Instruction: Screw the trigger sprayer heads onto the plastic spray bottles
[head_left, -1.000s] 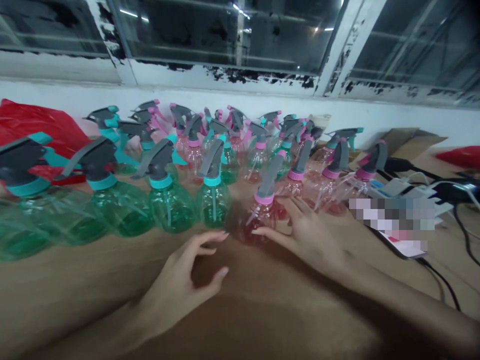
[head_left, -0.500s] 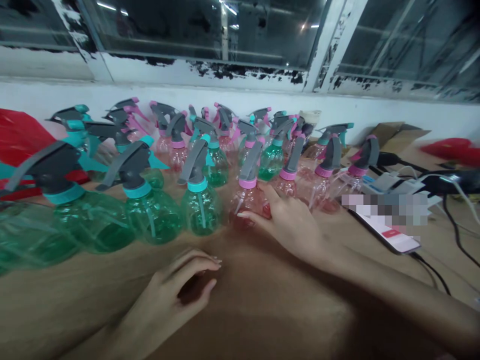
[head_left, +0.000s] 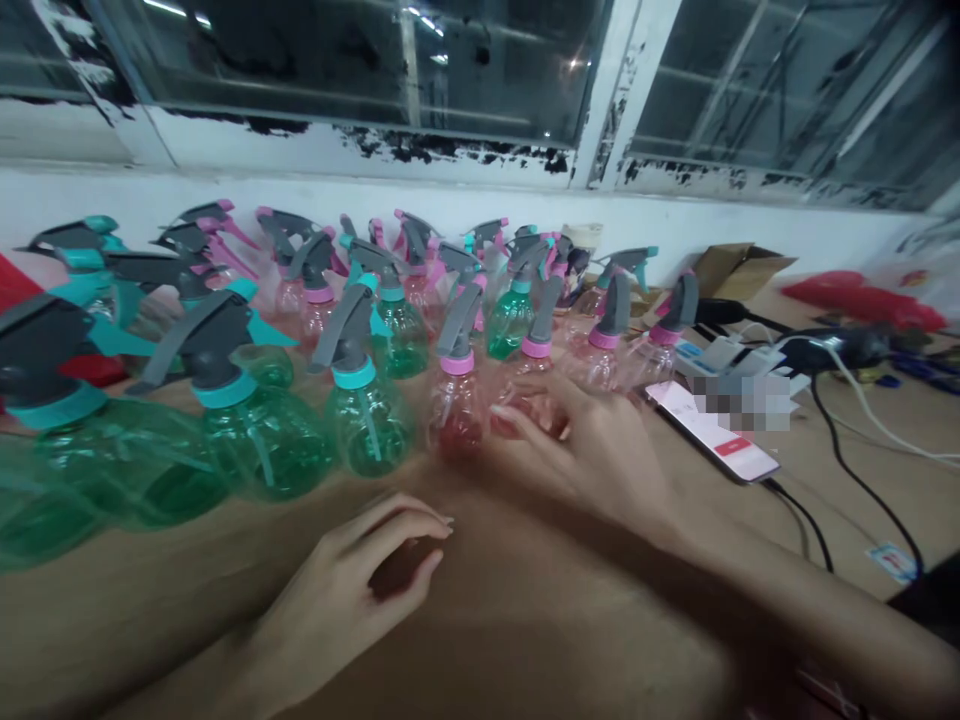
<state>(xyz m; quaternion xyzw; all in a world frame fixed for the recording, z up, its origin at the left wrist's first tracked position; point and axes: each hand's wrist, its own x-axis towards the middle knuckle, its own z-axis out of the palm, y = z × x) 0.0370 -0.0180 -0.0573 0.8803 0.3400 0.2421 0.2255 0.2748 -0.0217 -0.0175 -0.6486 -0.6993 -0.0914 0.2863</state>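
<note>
My right hand [head_left: 600,450] reaches in at the front row of spray bottles. Its thumb and fingers are apart, in front of a pink spray bottle [head_left: 537,348] whose lower body they partly cover; whether they touch it is unclear. Just left of the thumb, a pink spray bottle [head_left: 456,400] with a grey trigger head stands upright. My left hand [head_left: 360,575] hovers low over the table, fingers loosely curved and apart from the thumb, holding nothing. Closest to it are green spray bottles with turquoise collars, one small-looking [head_left: 369,430] and another [head_left: 266,440] further left.
More green and pink spray bottles crowd back to the white wall [head_left: 480,190] under the windows. A phone [head_left: 705,425] on a cable lies right of my right hand, near chargers and cords [head_left: 840,345]. Behind these sit a cardboard box [head_left: 739,275] and red plastic [head_left: 862,300].
The view has turned a little to the right. My right hand has drawn away from the nearer pink spray bottle, rightward to the one beside it. My left hand keeps its pose.
</note>
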